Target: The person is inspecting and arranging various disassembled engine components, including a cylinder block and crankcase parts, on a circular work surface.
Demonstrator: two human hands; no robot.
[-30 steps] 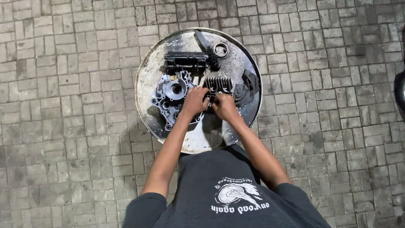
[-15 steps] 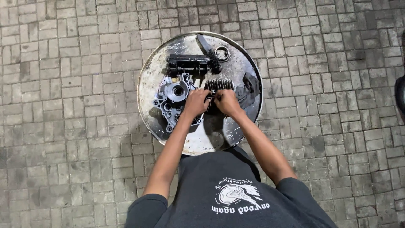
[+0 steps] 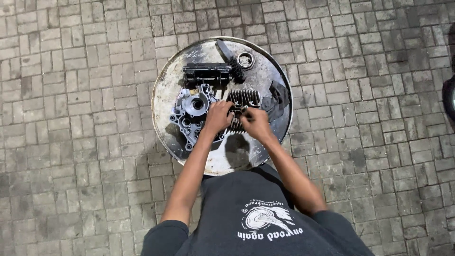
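A round metal drum top serves as a work surface on the paving. On it lies a grey engine crankcase half at the left and a dark finned cylinder at the middle. My left hand rests on the finned cylinder's near left side, beside the crankcase. My right hand is closed on the cylinder's near right side. Whether a small tool sits in either hand is hidden by the fingers.
A black boxy engine part lies at the drum's far side, with a ring-shaped part and a dark strap behind it. A dark rag lies at the right. Brick paving surrounds the drum; a dark object shows at the right edge.
Both hands stay on the finned cylinder with only small shifts of the fingers. The view has drifted slightly.
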